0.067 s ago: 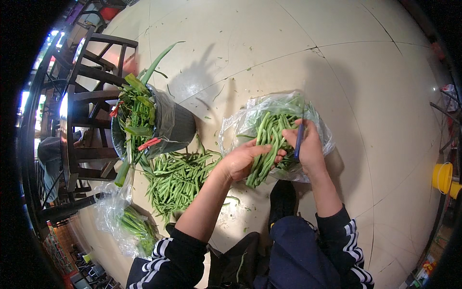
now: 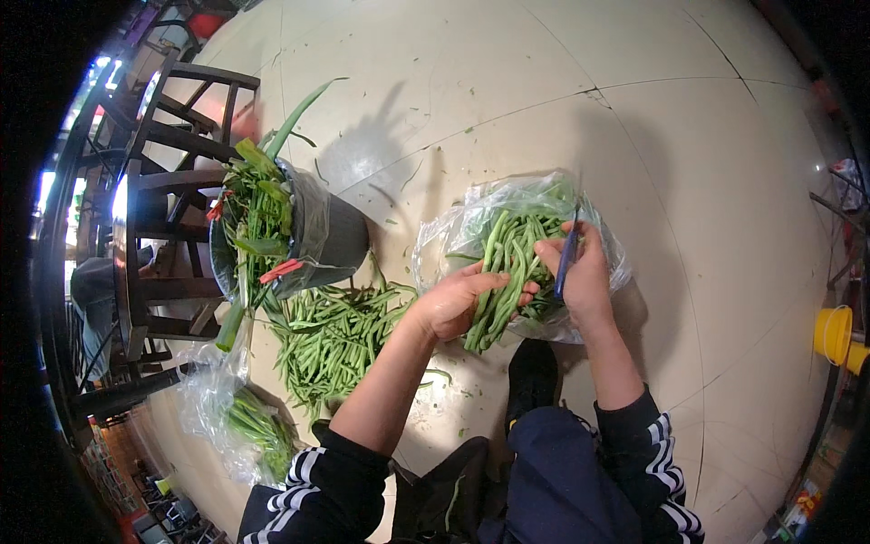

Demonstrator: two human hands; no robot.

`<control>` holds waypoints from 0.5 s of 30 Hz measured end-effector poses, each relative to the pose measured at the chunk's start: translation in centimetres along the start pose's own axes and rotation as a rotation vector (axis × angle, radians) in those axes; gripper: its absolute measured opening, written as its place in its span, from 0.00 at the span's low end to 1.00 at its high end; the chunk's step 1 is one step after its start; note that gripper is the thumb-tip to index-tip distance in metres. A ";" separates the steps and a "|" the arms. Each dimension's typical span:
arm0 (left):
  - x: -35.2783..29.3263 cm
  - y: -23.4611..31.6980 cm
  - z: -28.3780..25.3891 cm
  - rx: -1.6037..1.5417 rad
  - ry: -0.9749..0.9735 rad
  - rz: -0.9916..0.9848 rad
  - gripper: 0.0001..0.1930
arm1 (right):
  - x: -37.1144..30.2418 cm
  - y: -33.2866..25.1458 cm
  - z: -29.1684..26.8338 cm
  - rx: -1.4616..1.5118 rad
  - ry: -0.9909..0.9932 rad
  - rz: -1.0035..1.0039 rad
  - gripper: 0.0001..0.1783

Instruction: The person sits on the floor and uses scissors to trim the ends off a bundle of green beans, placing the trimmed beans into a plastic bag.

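Note:
My left hand (image 2: 451, 306) is closed round a bunch of long green beans (image 2: 494, 317), held over an open clear plastic bag (image 2: 609, 238) on the floor. More green beans fill the bag beneath the bunch. Just right of the bunch, my right hand (image 2: 589, 279) grips a knife (image 2: 566, 261) by its blue handle, its thin blade pointing away from me. The right thumb and forefinger are close to the beans but seem apart from them. Left of my left forearm, a pile of green beans (image 2: 331, 349) lies loose on the floor.
A dark bucket (image 2: 340, 240), lined with plastic and full of green leaves and stalks, leans on its side at the left. Near it are wooden chairs (image 2: 181, 136) and a plastic bag of greens (image 2: 245, 422). A yellow bucket (image 2: 832, 334) stands far right. Bean scraps dot the tiled floor.
My right hand with the knife has turned slightly, the blade swinging a little to the right. My left hand and its bunch have hardly moved.

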State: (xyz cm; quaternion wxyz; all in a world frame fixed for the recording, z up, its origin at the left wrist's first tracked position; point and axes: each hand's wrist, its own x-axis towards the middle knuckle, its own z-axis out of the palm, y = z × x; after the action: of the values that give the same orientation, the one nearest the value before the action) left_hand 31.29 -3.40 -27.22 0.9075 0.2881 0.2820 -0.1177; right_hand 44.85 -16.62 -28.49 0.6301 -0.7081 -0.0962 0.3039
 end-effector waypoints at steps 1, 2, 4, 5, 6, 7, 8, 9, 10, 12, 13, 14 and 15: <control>-0.1 0.0 0.1 -0.010 -0.016 0.007 0.21 | -0.1 -0.3 0.0 -0.107 0.034 -0.079 0.27; -0.3 0.0 0.1 -0.019 -0.032 0.014 0.21 | -0.2 -0.9 -0.1 -0.213 0.068 -0.158 0.27; -0.2 -0.2 -0.2 0.003 -0.062 -0.001 0.22 | -0.3 -2.4 -0.2 -0.296 -0.003 -0.214 0.27; -0.2 -0.4 -0.4 0.013 -0.077 -0.009 0.22 | -0.1 -3.1 -0.3 -0.271 -0.110 -0.190 0.27; -0.3 -0.4 -0.4 0.033 -0.097 -0.024 0.23 | 0.1 -3.6 -0.3 -0.244 -0.216 -0.166 0.27; -0.5 -0.5 -0.5 0.053 -0.115 -0.038 0.23 | 0.3 -4.0 -0.3 -0.317 -0.259 -0.191 0.26; -0.5 -0.6 -0.4 0.072 -0.134 -0.053 0.24 | 0.5 -4.3 -0.1 -0.390 -0.302 -0.217 0.24; -0.6 -0.5 -0.2 0.085 -0.141 -0.062 0.23 | 0.6 -4.4 0.1 -0.464 -0.340 -0.242 0.23; -0.8 -0.4 0.2 0.098 -0.148 -0.070 0.23 | 0.7 -4.1 0.2 -0.473 -0.326 -0.286 0.22; -0.6 -0.4 0.4 0.139 -0.191 -0.082 0.21 | 1.0 -3.8 0.3 -0.351 -0.420 -0.272 0.24; -0.8 -0.4 0.3 0.135 -0.192 -0.077 0.21 | 1.0 -3.9 0.3 -0.289 -0.469 -0.264 0.25; -1.1 -0.3 0.5 0.132 -0.193 -0.073 0.21 | 1.0 -4.4 0.2 -0.273 -0.558 -0.183 0.29; -1.2 -0.2 0.6 0.129 -0.195 -0.067 0.21 | 1.0 -4.6 0.1 -0.295 -0.615 -0.167 0.30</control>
State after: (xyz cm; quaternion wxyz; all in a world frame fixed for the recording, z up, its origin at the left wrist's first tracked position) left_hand 30.52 -3.88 -26.22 0.9057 0.3236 0.1939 -0.1935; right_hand 46.74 -15.17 -24.38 0.4853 -0.6565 -0.3818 0.4333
